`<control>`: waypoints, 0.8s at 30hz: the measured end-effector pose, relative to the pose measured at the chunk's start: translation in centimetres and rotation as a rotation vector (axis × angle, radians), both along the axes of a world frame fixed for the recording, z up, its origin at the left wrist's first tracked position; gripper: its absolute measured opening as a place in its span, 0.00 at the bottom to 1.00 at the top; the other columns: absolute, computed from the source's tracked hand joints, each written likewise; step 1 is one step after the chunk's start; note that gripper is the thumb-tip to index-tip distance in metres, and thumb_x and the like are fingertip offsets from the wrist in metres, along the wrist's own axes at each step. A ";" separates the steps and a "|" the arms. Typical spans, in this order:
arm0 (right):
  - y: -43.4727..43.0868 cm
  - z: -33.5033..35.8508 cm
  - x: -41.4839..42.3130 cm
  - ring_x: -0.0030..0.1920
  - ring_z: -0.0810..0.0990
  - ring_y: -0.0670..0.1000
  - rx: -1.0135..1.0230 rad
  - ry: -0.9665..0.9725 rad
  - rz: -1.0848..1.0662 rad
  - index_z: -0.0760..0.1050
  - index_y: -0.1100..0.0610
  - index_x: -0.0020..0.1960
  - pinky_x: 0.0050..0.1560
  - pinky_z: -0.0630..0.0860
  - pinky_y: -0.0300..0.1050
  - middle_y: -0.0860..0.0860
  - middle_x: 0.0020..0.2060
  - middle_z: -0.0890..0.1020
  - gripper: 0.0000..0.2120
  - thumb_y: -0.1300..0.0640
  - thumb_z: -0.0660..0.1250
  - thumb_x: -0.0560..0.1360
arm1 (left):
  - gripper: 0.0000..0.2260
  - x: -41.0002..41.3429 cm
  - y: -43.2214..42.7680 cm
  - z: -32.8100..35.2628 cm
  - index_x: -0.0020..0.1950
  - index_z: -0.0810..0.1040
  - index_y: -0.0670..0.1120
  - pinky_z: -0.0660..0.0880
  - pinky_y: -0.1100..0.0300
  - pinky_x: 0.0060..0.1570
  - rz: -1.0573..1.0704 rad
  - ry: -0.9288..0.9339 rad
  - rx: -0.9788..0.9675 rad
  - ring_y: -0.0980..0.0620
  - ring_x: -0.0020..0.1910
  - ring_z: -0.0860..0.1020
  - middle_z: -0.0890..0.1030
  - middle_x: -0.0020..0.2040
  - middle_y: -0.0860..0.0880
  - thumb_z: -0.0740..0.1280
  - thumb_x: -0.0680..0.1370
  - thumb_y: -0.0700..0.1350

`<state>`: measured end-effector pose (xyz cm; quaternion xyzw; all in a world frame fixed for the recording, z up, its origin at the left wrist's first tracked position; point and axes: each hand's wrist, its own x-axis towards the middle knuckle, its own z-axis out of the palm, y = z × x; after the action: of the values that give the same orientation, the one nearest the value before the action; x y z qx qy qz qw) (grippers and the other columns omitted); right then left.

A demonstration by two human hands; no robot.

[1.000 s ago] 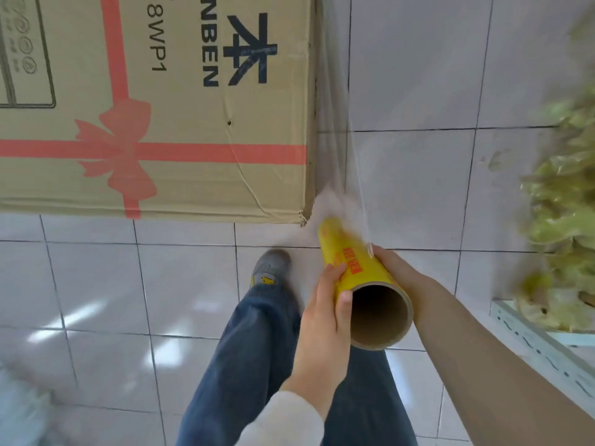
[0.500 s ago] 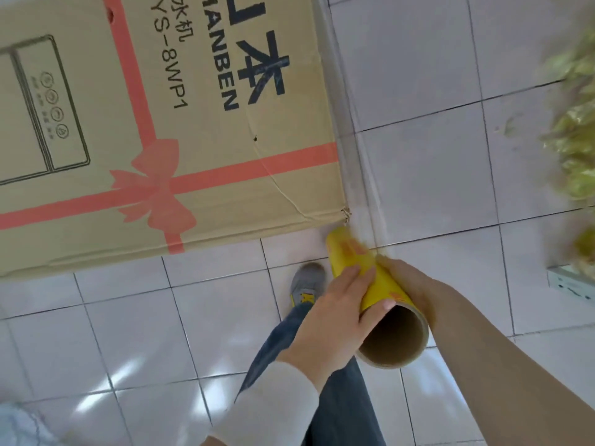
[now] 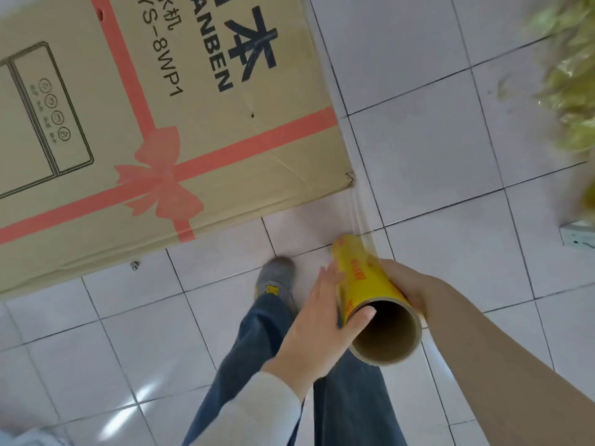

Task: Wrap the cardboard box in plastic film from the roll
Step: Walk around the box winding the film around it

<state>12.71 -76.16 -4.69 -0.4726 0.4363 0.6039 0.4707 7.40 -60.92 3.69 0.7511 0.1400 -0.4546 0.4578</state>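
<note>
Left hand (image 3: 315, 326) presses, right hand (image 3: 409, 284) grips roll (image 3: 365, 280) near box (image 3: 225, 133) corner

Bright daylight, floor glare, blurred right edge

The box (image 3: 193, 123) before me is matt brown cardboard, creased, with flat red and dark print. My roll (image 3: 363, 278) has a glossy yellow plastic skin over a dull brown cardboard core (image 3: 386, 336). Its film (image 3: 357, 207) is thin, clear and shiny. The floor (image 3: 434, 140) is smooth, glossy pale tile, and my trousers (image 3: 257, 349) are blue denim.
</note>
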 end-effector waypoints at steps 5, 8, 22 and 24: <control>0.7 -0.4 -2.4 0.43 0.81 0.58 -0.044 0.022 -0.180 0.76 0.58 0.60 0.43 0.76 0.50 0.60 0.41 0.84 0.25 0.39 0.56 0.78 | 0.25 3.3 1.9 -1.3 0.74 0.58 0.51 0.63 0.58 0.65 -0.379 -0.052 -0.068 0.50 0.69 0.66 0.65 0.72 0.50 0.58 0.79 0.56; 1.6 0.2 -4.9 0.39 0.83 0.56 -0.078 0.058 -0.324 0.73 0.57 0.63 0.42 0.77 0.48 0.58 0.45 0.83 0.27 0.37 0.55 0.78 | 0.25 1.5 3.9 -1.0 0.75 0.57 0.51 0.65 0.57 0.67 -0.284 -0.050 -0.042 0.51 0.69 0.67 0.67 0.72 0.50 0.56 0.79 0.55; 4.9 0.2 -7.1 0.46 0.79 0.59 -0.110 -0.052 -0.139 0.69 0.58 0.66 0.45 0.76 0.50 0.62 0.52 0.79 0.23 0.43 0.57 0.79 | 0.35 -4.5 5.8 -1.6 0.76 0.48 0.55 0.51 0.58 0.74 -0.153 0.061 -0.091 0.58 0.76 0.47 0.52 0.75 0.60 0.63 0.76 0.58; 5.6 0.4 -7.5 0.46 0.79 0.57 -0.076 -0.075 -0.197 0.72 0.59 0.63 0.48 0.76 0.50 0.61 0.50 0.79 0.20 0.45 0.54 0.81 | 0.29 -2.8 5.3 -1.8 0.74 0.56 0.55 0.59 0.58 0.70 -0.296 -0.010 -0.144 0.53 0.74 0.58 0.61 0.72 0.57 0.62 0.76 0.59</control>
<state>5.20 -70.58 -4.31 -0.4673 0.4854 0.5197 0.5253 4.57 -55.63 1.86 0.7309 -0.0072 -0.5223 0.4393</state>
